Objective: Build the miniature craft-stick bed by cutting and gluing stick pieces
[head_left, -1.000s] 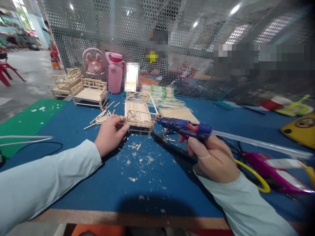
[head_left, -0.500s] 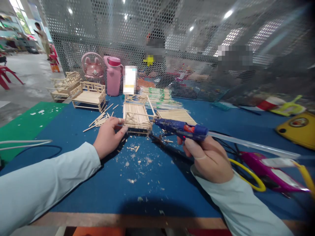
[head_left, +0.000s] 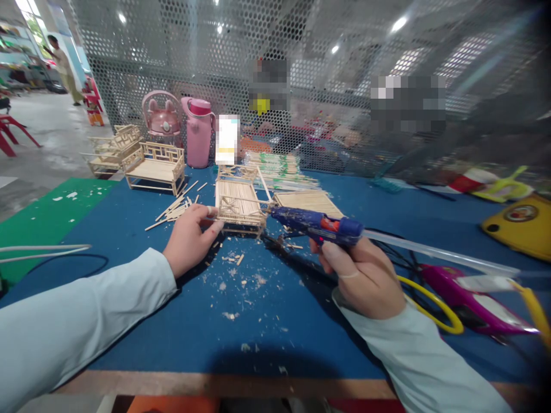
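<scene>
A miniature bed frame (head_left: 237,199) of thin wooden sticks stands on the blue tabletop in front of me. My left hand (head_left: 192,235) grips its near left corner between thumb and fingers. In my right hand (head_left: 365,275) is a blue glue gun (head_left: 316,223), with a small red light showing and a long clear glue stick (head_left: 443,252) out of its back. The gun's nozzle is at the right side of the frame, close to its near right corner; whether it touches I cannot tell. A flat panel of sticks (head_left: 307,203) lies behind the gun.
Loose sticks (head_left: 174,209) lie left of the frame, with two finished stick models (head_left: 155,169) beyond. A pink bottle (head_left: 198,135) stands near the perforated metal screen (head_left: 344,86). Bundled sticks (head_left: 279,169) lie at the back. A magenta tool (head_left: 469,301) and yellow pouch (head_left: 520,226) are right.
Both hands, the glue gun and the frame are almost unmoved; my right hand has shifted very slightly left. In the far left background a person has moved a little.
</scene>
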### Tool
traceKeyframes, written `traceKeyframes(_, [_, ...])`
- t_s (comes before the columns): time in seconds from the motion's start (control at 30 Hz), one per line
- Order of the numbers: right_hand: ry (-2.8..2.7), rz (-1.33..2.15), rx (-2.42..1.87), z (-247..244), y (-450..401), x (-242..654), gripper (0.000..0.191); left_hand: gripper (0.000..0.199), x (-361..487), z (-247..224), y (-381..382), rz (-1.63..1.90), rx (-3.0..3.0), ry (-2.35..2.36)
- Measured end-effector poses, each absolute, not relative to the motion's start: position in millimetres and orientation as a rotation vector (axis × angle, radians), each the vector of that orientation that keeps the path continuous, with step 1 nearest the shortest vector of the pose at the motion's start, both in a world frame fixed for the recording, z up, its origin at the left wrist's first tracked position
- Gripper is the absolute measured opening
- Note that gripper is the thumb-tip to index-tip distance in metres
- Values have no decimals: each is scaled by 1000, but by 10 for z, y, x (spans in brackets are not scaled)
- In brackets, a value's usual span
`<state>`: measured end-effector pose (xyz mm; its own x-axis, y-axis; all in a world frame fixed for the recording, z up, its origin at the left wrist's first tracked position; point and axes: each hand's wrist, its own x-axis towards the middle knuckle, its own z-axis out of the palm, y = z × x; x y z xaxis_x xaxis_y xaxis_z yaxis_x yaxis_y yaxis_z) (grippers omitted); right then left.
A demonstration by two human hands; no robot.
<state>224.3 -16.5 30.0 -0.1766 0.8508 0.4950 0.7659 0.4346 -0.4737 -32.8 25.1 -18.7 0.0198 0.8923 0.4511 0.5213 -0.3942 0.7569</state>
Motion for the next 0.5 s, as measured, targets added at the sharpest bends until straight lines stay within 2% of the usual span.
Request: traceKeyframes(0.5, [-2011, 138, -1281, 286, -142, 2253, 33, 13, -328, -186, 251, 1349, 1949, 1445])
